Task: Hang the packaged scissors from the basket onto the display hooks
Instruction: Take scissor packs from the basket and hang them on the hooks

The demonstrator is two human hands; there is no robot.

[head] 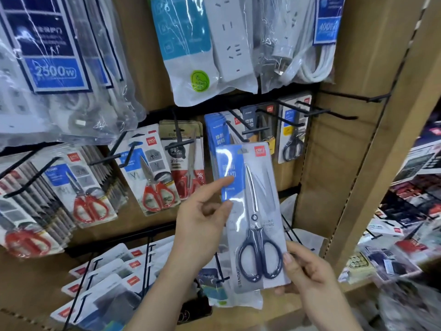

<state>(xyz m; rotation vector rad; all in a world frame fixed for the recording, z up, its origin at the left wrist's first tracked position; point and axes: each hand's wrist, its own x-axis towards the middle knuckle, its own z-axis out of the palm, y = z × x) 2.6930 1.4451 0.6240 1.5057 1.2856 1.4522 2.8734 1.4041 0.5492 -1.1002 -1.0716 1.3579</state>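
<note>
Blue-handled scissors in clear blister pack (253, 216) upright. Left hand (202, 218) fingers (224, 182) pinch its left edge; right hand (310, 273) fingers (289, 259) pinch lower-right corner. Black wire hook (235, 131) just above.

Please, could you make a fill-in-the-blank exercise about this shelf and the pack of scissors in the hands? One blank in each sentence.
1. The clear plastic pack of scissors, held by both hands, has dark ____ handles.
2. The left hand holds its left edge; the right hand pinches its lower ____ corner.
3. The white power strip in a clear bag hangs ____ the row of black wire hooks.
Missing words: blue; right; above.
</note>
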